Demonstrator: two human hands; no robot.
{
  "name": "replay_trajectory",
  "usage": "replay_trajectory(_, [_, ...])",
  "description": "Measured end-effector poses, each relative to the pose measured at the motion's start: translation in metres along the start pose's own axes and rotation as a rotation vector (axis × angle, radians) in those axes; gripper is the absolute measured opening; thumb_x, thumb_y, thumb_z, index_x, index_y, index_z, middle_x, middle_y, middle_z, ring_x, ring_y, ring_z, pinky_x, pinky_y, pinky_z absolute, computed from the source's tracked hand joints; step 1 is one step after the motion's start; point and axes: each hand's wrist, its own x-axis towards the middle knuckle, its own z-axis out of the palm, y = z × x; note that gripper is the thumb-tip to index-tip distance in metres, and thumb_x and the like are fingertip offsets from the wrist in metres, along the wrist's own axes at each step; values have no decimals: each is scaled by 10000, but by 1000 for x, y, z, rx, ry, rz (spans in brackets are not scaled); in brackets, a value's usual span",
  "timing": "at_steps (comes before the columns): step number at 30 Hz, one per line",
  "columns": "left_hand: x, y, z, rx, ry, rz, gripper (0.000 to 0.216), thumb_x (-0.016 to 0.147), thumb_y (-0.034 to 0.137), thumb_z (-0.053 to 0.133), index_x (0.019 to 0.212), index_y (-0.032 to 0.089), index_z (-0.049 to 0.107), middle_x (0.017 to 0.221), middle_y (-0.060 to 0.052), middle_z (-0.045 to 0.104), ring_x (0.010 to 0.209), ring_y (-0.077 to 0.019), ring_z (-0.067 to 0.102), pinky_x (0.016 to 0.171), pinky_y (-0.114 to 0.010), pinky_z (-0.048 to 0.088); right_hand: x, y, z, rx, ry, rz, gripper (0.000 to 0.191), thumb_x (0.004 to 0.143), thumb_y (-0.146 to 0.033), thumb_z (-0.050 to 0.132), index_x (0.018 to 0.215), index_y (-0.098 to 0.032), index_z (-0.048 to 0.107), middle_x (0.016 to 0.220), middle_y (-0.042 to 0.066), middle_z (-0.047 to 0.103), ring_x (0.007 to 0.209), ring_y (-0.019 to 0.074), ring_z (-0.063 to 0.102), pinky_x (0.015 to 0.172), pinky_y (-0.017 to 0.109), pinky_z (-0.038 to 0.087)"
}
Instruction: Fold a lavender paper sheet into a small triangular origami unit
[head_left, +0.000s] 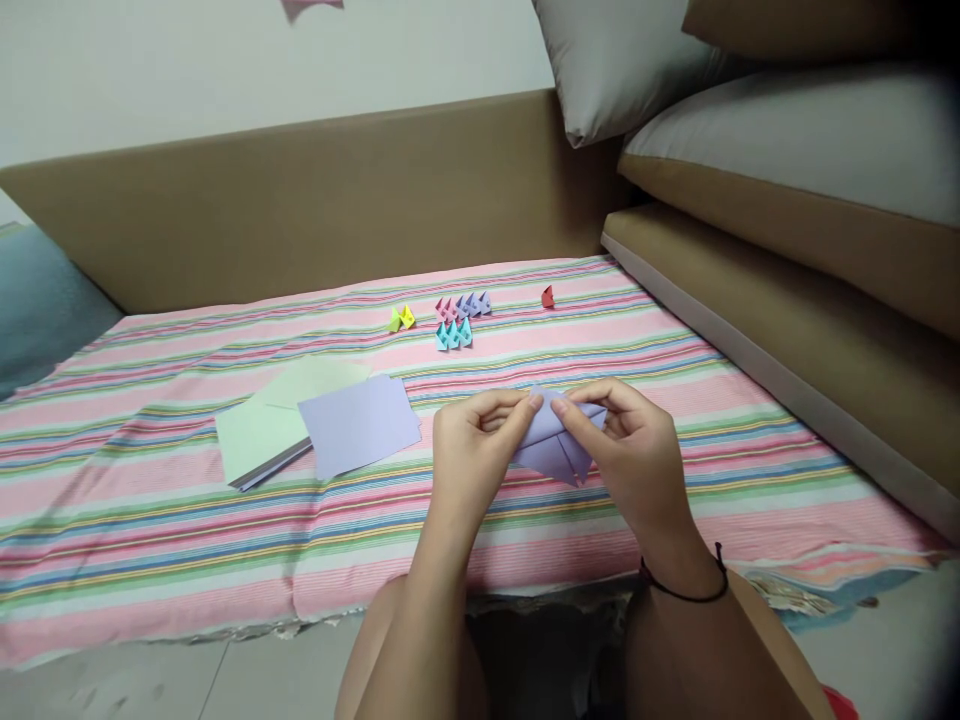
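A partly folded purple paper [553, 447] is held between both hands just above the striped cloth [150, 500]. My left hand [476, 450] pinches its left side with fingers closed. My right hand [634, 450] pinches its upper right edge; a black cord circles that wrist. To the left of my hands lies a loose stack of paper sheets [322, 425], purple on top of pale green. Farther back sit small folded paper pieces: yellow-green ones [401, 318], a cluster of pink, purple and blue ones [457, 320], and a single red one [547, 296].
The cloth covers a low sofa seat with a tan backrest [315, 200] behind it. Tan and grey cushions [787, 200] are piled at the right. A grey pillow [615, 60] leans at the top. My bare knees [420, 660] show at the bottom, above a grey floor.
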Motion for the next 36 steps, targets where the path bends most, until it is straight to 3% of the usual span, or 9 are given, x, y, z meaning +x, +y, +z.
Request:
replay_trajectory(20, [-1, 1, -2, 48, -16, 44, 172, 735, 302, 687, 674, 146, 727, 646, -22, 701, 586, -139, 619, 523, -209, 466, 1, 2, 1, 28, 8, 10, 137, 740, -305, 700, 755, -199, 616, 746, 10, 637, 674, 152, 579, 590, 268, 446])
replay_trajectory(29, [1, 1, -3, -49, -79, -18, 180, 695, 307, 717, 659, 133, 690, 561, -3, 622, 504, -93, 532, 466, -189, 399, 1, 3, -2, 152, -75, 78, 342, 724, -297, 723, 1021, -222, 570, 766, 0, 666, 664, 144, 598, 584, 256, 446])
replay_trajectory(36, [2, -2, -7, -42, -129, -7, 179, 694, 299, 722, 688, 125, 679, 584, -7, 612, 517, -84, 522, 482, -188, 393, 2, 4, -2, 178, -152, 150, 430, 718, -331, 729, 1094, -232, 546, 781, 4, 673, 658, 144, 590, 550, 242, 443])
